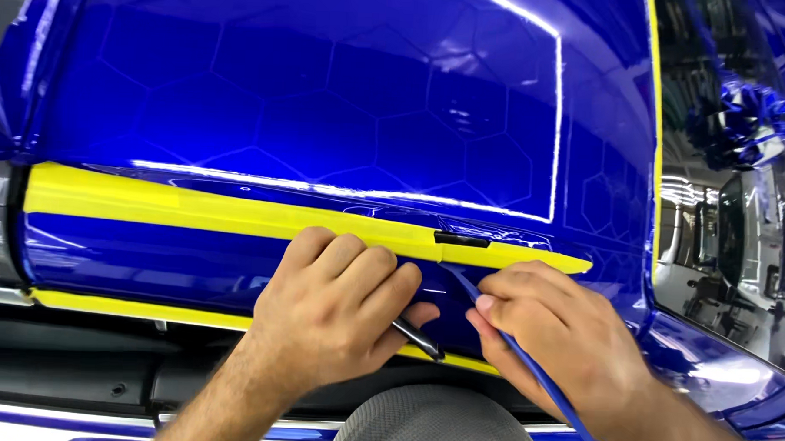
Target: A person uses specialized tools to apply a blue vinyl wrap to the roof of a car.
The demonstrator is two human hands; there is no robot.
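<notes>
Both hands are low on a glossy blue wrapped car panel (327,96), working in the band between 2 runs of yellow masking tape: the upper strip (193,207) and a lower strip (102,304).

The left hand (337,301) lies knuckles-up on the panel, fingers curled around a slim dark tool (419,339), likely a knife or pen cutter, whose tip pokes out below the thumb.

The right hand (562,335) pinches a narrow blue strip of film (527,364) between thumb and forefinger. The strip runs from the panel near a small black piece (461,240) on the tape, through the fingers and down past the wrist.

That strip looks thin, light and limp, probably stretchy and easy to tear or snap if yanked; a hold close to where it leaves the panel seems the safest grip. The shiny film around it looks easy to scratch, so the tool's point wants a light touch.

A grey rounded mesh object (437,431) sits at the bottom edge.
</notes>
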